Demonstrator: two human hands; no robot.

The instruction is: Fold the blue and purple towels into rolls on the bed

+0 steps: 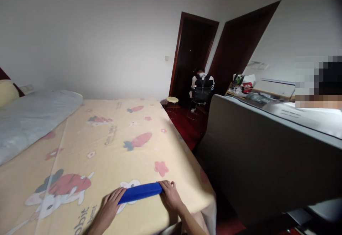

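head camera shows the left hand [109, 205] and right hand [171, 196] holding a folded blue cloth [141, 192] by its opposite ends, fingers bent closely over it, at the near side of the patterned bed sheet [181, 160]. to keep the fold neat, even pressure at both ends and aligned edges should help stop it twisting or slipping loose.

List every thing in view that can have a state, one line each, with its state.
Blue bundle: long, narrow, apparently folded, lying on the sheet
Left hand: on one end of the bundle, grip unclear
Right hand: on the other end, grip unclear
Patterned sheet: spread out, lightly creased
Grey quilt: bunched at the side
Round stool: upright
Wall switch: too small to tell
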